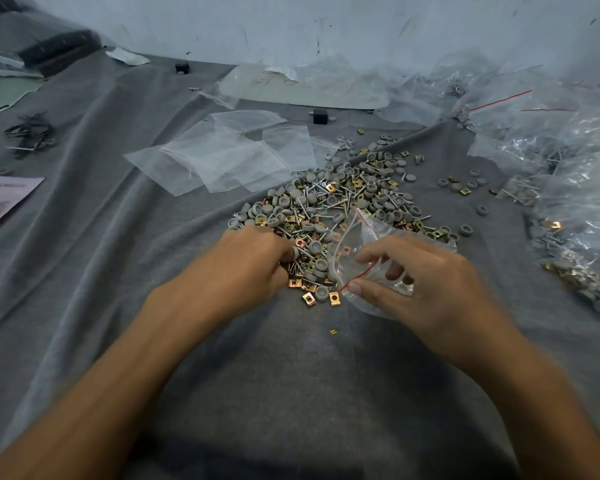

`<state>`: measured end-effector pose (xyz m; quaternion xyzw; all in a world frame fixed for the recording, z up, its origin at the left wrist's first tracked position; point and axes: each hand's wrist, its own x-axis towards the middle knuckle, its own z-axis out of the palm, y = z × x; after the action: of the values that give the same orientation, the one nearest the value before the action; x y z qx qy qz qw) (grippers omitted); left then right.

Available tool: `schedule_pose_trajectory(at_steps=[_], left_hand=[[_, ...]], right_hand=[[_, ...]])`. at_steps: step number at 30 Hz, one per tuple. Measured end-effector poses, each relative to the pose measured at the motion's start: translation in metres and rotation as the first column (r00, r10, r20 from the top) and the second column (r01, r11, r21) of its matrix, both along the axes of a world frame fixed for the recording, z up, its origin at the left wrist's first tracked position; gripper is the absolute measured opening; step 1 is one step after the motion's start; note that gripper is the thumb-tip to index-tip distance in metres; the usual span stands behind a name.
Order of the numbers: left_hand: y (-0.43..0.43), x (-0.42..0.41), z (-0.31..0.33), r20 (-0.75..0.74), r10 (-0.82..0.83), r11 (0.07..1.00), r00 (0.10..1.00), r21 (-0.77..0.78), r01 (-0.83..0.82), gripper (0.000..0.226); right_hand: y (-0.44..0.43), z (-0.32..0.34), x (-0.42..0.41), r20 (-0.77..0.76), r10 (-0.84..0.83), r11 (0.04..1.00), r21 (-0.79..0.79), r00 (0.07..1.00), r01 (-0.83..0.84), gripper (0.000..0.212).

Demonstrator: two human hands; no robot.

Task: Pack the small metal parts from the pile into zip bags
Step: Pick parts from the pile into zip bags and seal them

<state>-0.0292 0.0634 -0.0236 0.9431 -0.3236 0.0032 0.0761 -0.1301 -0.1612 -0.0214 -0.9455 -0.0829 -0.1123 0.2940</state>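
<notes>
A pile of small parts lies on the grey cloth: grey round caps, silver screws and brass square clips. My left hand rests on the pile's near edge, its fingers curled down among the parts and pinching some of them. My right hand holds a clear zip bag with a red seal line, mouth held apart toward the pile. A few grey caps and a brass clip show inside the bag.
Several empty zip bags lie flat behind the pile to the left. Filled bags are heaped along the right side. A paper sheet sits at the left edge, black ties farther back, and a wall beyond.
</notes>
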Motion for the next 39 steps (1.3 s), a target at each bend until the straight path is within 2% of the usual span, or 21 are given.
schedule_pose_trajectory(at_steps=[4, 7, 12, 16, 19, 24, 29, 32, 39], left_hand=[[0.003, 0.002, 0.002, -0.058, -0.013, 1.0, 0.998, -0.001, 0.013, 0.02], [0.002, 0.004, 0.001, -0.061, -0.017, 1.0, 0.998, 0.001, 0.017, 0.01], [0.005, 0.006, 0.001, -0.109, 0.026, 0.995, 0.994, -0.088, -0.036, 0.017], [0.006, 0.006, 0.001, -0.133, 0.041, 0.988, 0.99, -0.143, -0.06, 0.011], [0.01, 0.01, 0.005, -0.186, 0.074, 0.961, 0.98, -0.247, -0.12, 0.011], [0.014, 0.015, 0.014, -0.305, 0.021, 0.871, 0.952, -0.462, -0.167, 0.011], [0.011, 0.011, 0.022, -0.49, -0.189, 0.663, 0.851, -0.703, -0.257, 0.016], [0.006, 0.009, 0.021, -0.541, -0.282, 0.552, 0.792, -0.767, -0.327, 0.026], [-0.004, 0.006, 0.016, -0.531, -0.42, 0.469, 0.737, -0.821, -0.325, 0.029]], right_hand=[[0.0, 0.0, 0.0, -0.003, 0.001, 1.0, -0.005, 1.0, -0.001, 0.037], [0.0, 0.0, 0.001, -0.008, 0.003, 1.0, -0.005, 1.0, -0.003, 0.035], [0.0, 0.001, 0.0, -0.017, 0.003, 1.0, -0.009, 1.0, -0.003, 0.041], [-0.001, 0.001, 0.0, -0.025, 0.0, 1.0, 0.008, 1.0, 0.0, 0.043], [-0.001, 0.001, -0.001, -0.024, -0.003, 1.0, 0.011, 1.0, 0.003, 0.044], [-0.001, 0.002, -0.002, -0.016, -0.001, 1.0, 0.01, 1.0, 0.001, 0.045], [-0.001, 0.002, -0.001, -0.013, 0.003, 1.0, 0.005, 1.0, -0.003, 0.044], [-0.001, 0.002, -0.001, -0.016, 0.005, 1.0, -0.008, 1.0, -0.005, 0.043], [0.0, 0.002, -0.001, -0.017, -0.001, 1.0, -0.018, 1.0, 0.001, 0.034]])
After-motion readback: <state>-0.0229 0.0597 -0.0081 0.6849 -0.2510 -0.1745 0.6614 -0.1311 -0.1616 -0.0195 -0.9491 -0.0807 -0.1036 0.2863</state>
